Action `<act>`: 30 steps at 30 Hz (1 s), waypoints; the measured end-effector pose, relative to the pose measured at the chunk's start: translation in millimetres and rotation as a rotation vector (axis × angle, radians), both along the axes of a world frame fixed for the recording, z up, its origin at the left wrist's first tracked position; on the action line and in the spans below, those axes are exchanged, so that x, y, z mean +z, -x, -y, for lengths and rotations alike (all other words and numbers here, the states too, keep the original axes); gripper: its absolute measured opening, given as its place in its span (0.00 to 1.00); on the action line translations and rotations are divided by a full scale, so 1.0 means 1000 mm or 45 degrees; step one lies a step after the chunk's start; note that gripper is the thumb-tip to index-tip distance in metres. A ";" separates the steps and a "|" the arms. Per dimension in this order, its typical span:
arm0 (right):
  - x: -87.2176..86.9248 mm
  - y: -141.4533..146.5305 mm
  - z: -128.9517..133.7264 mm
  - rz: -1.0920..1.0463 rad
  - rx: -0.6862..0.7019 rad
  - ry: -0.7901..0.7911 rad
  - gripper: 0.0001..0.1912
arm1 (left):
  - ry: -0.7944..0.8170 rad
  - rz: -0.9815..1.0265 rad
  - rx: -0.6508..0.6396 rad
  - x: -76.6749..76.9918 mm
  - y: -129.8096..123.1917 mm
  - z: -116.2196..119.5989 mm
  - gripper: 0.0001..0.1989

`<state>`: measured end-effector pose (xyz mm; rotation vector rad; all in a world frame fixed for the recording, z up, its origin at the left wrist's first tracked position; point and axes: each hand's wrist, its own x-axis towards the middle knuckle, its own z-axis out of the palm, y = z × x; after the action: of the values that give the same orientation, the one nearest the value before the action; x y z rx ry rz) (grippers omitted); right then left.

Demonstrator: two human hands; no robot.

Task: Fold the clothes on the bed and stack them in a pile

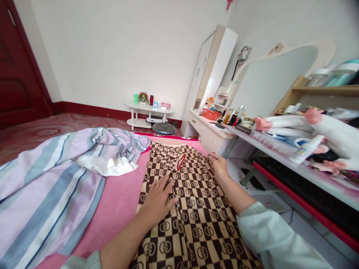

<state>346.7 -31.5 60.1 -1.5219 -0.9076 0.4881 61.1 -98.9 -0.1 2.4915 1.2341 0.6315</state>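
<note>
A brown-and-beige checked garment with a round face print is spread over a pink bed cover. Near its far end shows a small red, white and dark trim or cord; I cannot tell whether it is a top or trousers. My left hand lies flat on the middle of the cloth, fingers apart, holding nothing. At the garment's far right edge, my right hand is closed with thumb and fingers pinching the fabric. The garment's near end runs out of view.
A striped quilt is heaped on the left, with a white cloth at its edge. Along the right stand a cluttered shelf table and a white dressing table. Beyond the bed is a small white table.
</note>
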 end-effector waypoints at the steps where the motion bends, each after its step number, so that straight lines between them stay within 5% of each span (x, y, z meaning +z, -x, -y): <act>1: 0.004 0.018 0.001 0.055 0.086 -0.018 0.15 | 0.000 0.027 0.006 0.000 0.001 -0.001 0.31; 5: 0.016 0.082 0.023 0.472 0.823 0.056 0.24 | 0.008 0.143 0.048 -0.004 0.006 -0.005 0.30; 8: 0.021 0.096 0.053 0.549 1.087 0.128 0.22 | 0.005 0.211 0.051 -0.008 0.009 -0.007 0.28; 14: 0.029 0.047 0.121 0.827 0.864 0.351 0.12 | -0.031 0.229 0.027 -0.007 0.008 -0.008 0.26; 21: 0.042 0.015 0.204 1.427 0.607 0.986 0.12 | -0.131 0.271 0.040 -0.010 0.003 -0.009 0.26; 30: 0.014 0.009 0.227 1.612 0.547 1.011 0.09 | -0.314 0.093 -0.323 0.028 -0.036 -0.031 0.16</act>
<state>337.3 -258.4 74.5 -2.4024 -2.2288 0.1075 97.5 -67.9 27.8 2.7363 0.8377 0.8412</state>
